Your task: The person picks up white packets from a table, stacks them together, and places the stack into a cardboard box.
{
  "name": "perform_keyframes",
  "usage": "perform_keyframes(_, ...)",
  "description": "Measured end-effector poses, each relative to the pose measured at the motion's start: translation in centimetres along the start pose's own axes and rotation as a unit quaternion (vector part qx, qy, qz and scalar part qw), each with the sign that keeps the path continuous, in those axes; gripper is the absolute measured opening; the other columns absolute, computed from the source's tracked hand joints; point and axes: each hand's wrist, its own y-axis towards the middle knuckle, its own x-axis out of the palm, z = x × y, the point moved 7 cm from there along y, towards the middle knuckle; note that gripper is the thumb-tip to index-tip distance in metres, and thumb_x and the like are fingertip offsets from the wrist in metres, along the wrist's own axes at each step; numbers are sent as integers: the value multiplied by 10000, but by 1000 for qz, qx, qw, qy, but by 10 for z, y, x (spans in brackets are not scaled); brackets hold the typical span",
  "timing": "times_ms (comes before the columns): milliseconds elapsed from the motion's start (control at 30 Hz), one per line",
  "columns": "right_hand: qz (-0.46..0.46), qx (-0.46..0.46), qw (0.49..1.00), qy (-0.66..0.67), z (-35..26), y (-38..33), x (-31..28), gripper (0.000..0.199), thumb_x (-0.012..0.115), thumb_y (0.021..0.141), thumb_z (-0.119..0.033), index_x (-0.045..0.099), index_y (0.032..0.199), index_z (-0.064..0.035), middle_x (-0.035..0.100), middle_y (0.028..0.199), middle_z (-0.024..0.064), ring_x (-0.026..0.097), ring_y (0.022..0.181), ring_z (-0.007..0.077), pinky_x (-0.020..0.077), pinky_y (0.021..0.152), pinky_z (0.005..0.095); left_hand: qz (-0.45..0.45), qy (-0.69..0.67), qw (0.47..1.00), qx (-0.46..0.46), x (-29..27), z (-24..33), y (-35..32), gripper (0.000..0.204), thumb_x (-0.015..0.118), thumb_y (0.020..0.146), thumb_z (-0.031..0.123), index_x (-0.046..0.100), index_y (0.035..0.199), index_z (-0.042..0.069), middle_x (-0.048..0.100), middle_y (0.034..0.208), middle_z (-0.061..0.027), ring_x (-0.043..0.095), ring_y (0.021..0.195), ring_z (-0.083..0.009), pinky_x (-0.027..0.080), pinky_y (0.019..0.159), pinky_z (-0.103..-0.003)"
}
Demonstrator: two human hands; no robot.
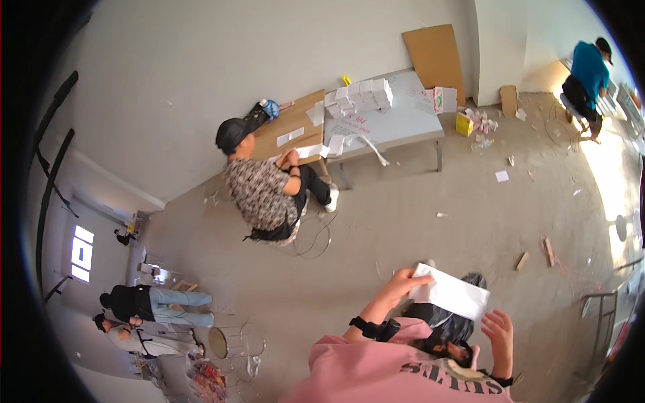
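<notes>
Fingers of the left hand [396, 287] grip one end of the white oblong carton [451, 293] before the pink shirt [366, 366]; that end hold apparently leaves its broad face uncovered. Right hand [498, 330] spreads loosely, grasping nothing; it hovers just beside the opposite end.

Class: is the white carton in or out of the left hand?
In: the left hand grips the white carton at one end, thumb on top; the right hand is open beside it.

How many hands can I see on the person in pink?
2: the left hand holds one end of the white box; the right hand is open near its other end.
</notes>
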Motion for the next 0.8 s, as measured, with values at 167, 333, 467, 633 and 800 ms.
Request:
perform_keyframes(167, 12, -33, 997, -72, -73, 84, 39, 406, 601, 795, -135, 459, 1164, -43, 571, 1059, 105, 583, 895, 180, 469, 717, 277, 145, -148, 974, 91, -86, 134, 79, 311, 673, 784, 157, 578, 1034, -1, 622, 957, -62, 620, 834, -136, 527, 684, -273)
perform_keyframes(333, -24, -33, 990, -134, -169, 168, 103, 351, 585, 806, -133, 486, 1132, -48, 582, 1017, 78, 593, 834, 153, 462, 696, 243, 218, -255, 920, 203, -172, 235, 142, 356, 688, 774, 182, 554, 1071, 38, 601, 1013, -50, 596, 913, -167, 499, 745, -306)
perform_keyframes(467, -63, -22, 982, -177, -221, 234, 155, 328, 584, 808, -138, 502, 1112, -46, 588, 1001, 73, 592, 816, 142, 463, 683, 238, 298, -293, 887, 195, -198, 282, 175, 350, 704, 761, 190, 560, 1050, 55, 602, 997, -35, 587, 926, -160, 488, 725, -303)
perform_keyframes(633, -145, -15, 967, -211, -278, 335, 222, 314, 576, 813, -138, 506, 1105, -44, 591, 989, 73, 593, 799, 138, 462, 681, 237, 334, -372, 833, 237, -234, 327, 216, 327, 715, 749, 177, 561, 1021, 81, 605, 961, -14, 594, 876, -150, 475, 719, -281)
perform_keyframes(800, -200, -8, 944, -263, -337, 419, 284, 300, 568, 820, -138, 508, 1099, -46, 593, 987, 76, 597, 799, 140, 459, 678, 234, 348, -445, 795, 221, -271, 348, 255, 228, 675, 784, 204, 568, 962, 111, 617, 935, -21, 604, 864, -147, 489, 689, -258)
